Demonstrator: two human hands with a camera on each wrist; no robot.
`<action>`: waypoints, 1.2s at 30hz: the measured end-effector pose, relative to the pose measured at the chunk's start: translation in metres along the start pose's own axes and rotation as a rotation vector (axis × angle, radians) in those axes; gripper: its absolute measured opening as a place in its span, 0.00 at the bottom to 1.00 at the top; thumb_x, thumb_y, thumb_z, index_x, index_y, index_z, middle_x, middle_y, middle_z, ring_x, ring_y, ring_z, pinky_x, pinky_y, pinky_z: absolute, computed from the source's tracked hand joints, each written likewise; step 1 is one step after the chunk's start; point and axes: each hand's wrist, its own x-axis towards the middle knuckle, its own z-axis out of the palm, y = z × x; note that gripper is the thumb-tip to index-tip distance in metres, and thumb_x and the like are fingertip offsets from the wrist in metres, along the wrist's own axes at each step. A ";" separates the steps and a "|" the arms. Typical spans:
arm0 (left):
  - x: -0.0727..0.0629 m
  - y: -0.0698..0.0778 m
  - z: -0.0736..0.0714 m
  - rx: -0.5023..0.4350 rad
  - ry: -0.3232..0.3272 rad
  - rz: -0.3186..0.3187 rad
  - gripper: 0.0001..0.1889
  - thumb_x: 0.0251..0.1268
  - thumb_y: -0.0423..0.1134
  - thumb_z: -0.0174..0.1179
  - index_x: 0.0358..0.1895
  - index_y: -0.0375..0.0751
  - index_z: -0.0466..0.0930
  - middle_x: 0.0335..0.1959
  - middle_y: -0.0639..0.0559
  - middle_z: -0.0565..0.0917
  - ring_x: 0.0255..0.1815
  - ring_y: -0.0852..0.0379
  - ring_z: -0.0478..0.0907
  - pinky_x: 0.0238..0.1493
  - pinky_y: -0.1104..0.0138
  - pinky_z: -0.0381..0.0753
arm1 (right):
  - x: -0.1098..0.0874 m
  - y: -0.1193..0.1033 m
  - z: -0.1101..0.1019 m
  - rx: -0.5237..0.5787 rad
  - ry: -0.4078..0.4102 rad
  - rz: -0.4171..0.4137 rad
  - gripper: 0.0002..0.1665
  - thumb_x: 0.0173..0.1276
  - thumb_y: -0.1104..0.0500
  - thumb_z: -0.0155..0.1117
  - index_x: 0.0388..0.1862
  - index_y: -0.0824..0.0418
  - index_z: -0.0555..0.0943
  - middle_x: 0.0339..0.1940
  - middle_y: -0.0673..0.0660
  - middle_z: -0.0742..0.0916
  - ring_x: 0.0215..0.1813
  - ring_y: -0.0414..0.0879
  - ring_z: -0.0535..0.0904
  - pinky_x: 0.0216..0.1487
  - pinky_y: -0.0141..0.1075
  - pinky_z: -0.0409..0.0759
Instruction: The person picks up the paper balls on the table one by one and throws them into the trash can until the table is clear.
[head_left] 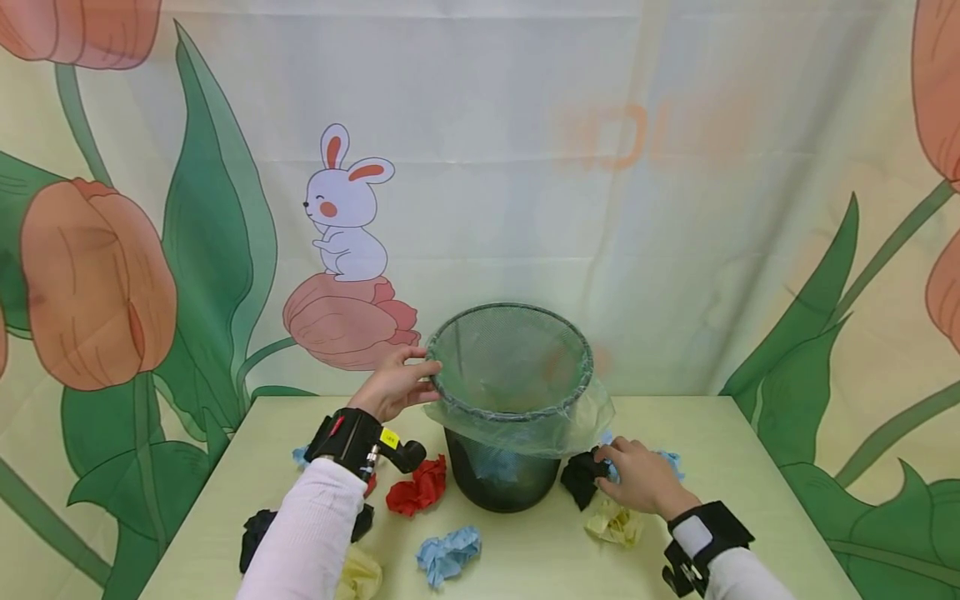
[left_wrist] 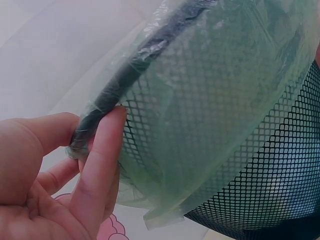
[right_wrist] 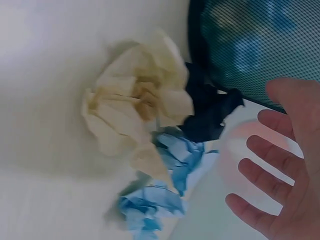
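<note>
A black mesh wastebasket (head_left: 501, 496) stands upright, lined with a thin green plastic bag (head_left: 592, 421) folded down over its rim. My left hand (head_left: 397, 385) pinches the left side of the rim (left_wrist: 112, 95) through the bag, thumb on one side and fingers on the other. To the right of the basket, my right hand (head_left: 645, 479) hovers palm down with spread, relaxed fingers and holds nothing. Close to its fingertips lie a crumpled black paper (right_wrist: 207, 110), a crumpled pale yellow paper (right_wrist: 145, 95) and crumpled blue papers (right_wrist: 177, 157). Blurred blue shapes show through the mesh.
Left of the basket on the pale table (head_left: 540, 567) lie a red crumpled paper (head_left: 420, 487), a blue one (head_left: 447, 554), a yellow one (head_left: 360, 575) and a black one (head_left: 257, 537), some partly behind my left arm. A printed curtain (head_left: 480, 208) hangs behind.
</note>
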 end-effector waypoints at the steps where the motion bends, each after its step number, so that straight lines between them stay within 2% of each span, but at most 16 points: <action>1: 0.000 0.000 0.000 0.002 0.000 0.000 0.29 0.67 0.34 0.52 0.68 0.38 0.52 0.48 0.42 0.66 0.28 0.57 0.69 0.32 0.70 0.83 | -0.001 0.000 0.002 0.012 -0.009 0.009 0.16 0.58 0.48 0.65 0.43 0.53 0.79 0.36 0.51 0.78 0.33 0.44 0.73 0.24 0.34 0.69; 6: 0.000 0.000 0.000 0.004 0.000 0.003 0.29 0.67 0.35 0.52 0.68 0.37 0.52 0.49 0.42 0.66 0.30 0.57 0.70 0.33 0.70 0.83 | -0.008 0.000 0.013 0.067 -0.043 0.039 0.13 0.59 0.50 0.65 0.42 0.51 0.79 0.35 0.52 0.78 0.32 0.44 0.72 0.25 0.36 0.68; 10: -0.001 0.000 0.000 0.001 -0.002 0.006 0.29 0.67 0.34 0.52 0.68 0.37 0.52 0.48 0.42 0.66 0.29 0.57 0.70 0.33 0.70 0.83 | -0.012 0.000 0.022 0.055 -0.040 0.029 0.15 0.57 0.49 0.66 0.42 0.52 0.79 0.35 0.50 0.77 0.33 0.46 0.73 0.25 0.37 0.70; 18: -0.002 0.001 0.001 0.001 0.002 -0.004 0.28 0.67 0.34 0.53 0.67 0.38 0.53 0.46 0.44 0.66 0.29 0.57 0.70 0.33 0.70 0.83 | -0.022 0.000 0.040 0.067 -0.098 0.063 0.26 0.52 0.42 0.68 0.48 0.51 0.78 0.43 0.53 0.78 0.46 0.55 0.75 0.34 0.52 0.76; 23: -0.002 0.002 0.001 0.003 -0.005 -0.003 0.28 0.67 0.34 0.53 0.67 0.38 0.53 0.47 0.43 0.66 0.30 0.56 0.70 0.34 0.70 0.83 | -0.027 0.000 0.051 0.075 -0.060 0.039 0.27 0.50 0.42 0.70 0.47 0.53 0.79 0.46 0.55 0.78 0.50 0.58 0.74 0.41 0.55 0.77; 26: -0.001 0.002 0.000 0.004 -0.004 0.001 0.29 0.67 0.34 0.53 0.67 0.37 0.52 0.47 0.43 0.66 0.31 0.56 0.70 0.34 0.70 0.83 | -0.029 0.001 0.059 0.085 -0.042 0.051 0.27 0.49 0.42 0.70 0.46 0.52 0.79 0.46 0.56 0.78 0.51 0.58 0.73 0.40 0.57 0.77; 33: -0.001 0.001 0.000 0.002 0.003 0.001 0.29 0.67 0.34 0.53 0.68 0.37 0.52 0.48 0.42 0.66 0.30 0.56 0.70 0.34 0.70 0.83 | -0.035 -0.003 0.067 0.131 -0.137 0.102 0.23 0.50 0.45 0.70 0.45 0.50 0.79 0.43 0.54 0.77 0.47 0.56 0.73 0.33 0.56 0.77; 36: -0.001 0.001 0.001 0.001 0.005 -0.003 0.29 0.67 0.34 0.53 0.67 0.38 0.53 0.48 0.43 0.66 0.30 0.56 0.70 0.34 0.70 0.83 | -0.038 -0.003 0.073 0.155 -0.144 0.110 0.22 0.50 0.47 0.70 0.44 0.50 0.80 0.42 0.54 0.77 0.44 0.55 0.73 0.31 0.54 0.76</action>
